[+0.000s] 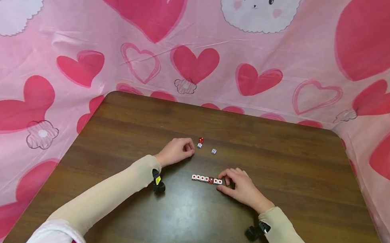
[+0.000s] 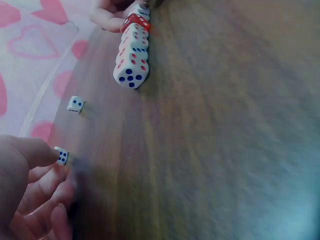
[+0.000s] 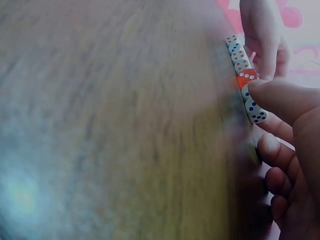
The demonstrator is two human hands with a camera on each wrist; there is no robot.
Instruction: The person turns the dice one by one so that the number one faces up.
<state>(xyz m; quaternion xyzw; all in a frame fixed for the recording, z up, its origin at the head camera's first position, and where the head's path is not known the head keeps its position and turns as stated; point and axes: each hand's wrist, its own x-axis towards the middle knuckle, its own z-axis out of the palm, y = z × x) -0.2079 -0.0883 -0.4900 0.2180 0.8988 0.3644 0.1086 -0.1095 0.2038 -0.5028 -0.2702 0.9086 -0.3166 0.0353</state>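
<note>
Dice row (image 1: 202,178), one, running left to right; right end pinched by my right hand (image 1: 243,188). Left hand (image 1: 176,151), loosely curled, apparently empty; nearest loose white die (image 1: 199,146), just to its right.

Black wrist cameras (image 1: 159,188) sit on long beige sleeves (image 1: 109,192).

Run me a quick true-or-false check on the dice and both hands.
1. The right hand touches the row of dice. True.
2. The left hand touches it too. False: it is apart, beside a loose white die.
3. The row includes one red die. True.
4. That red die stands at the row's end. False: white dice flank it.
5. Every die outside the row is white. False: another red die is there.
6. Another white die lies apart from both hands. True.
</note>
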